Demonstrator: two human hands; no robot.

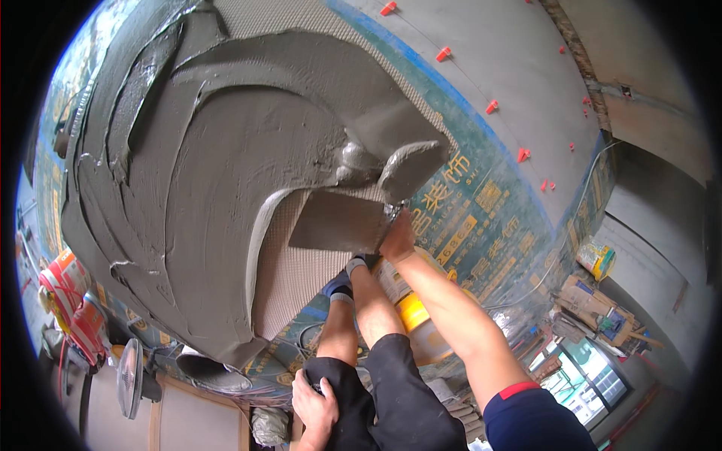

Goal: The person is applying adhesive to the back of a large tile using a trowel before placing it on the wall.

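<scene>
My right hand (398, 234) is closed around the handle of a metal trowel (337, 222). The trowel's flat blade lies over the ribbed back of a large tile (289, 282), beside the edge of the spread mortar. Thick grey mortar (233, 150) covers most of that tile in curved, ridged sweeps. Just beyond the blade, a wet lump of mortar (357, 159) sits near the tile's right edge. My left hand (316, 402) rests on my knee, its fingers apart and holding nothing.
A yellow-and-white bucket (421, 319) stands beside my legs. Green printed sheeting (489, 225) covers the floor. Laid grey tiles (519, 83) carry red clips (492, 107). A fan (130, 377) and red-white bags (71, 297) are at the left. Another bucket (596, 259) stands right, near wood scraps (594, 304).
</scene>
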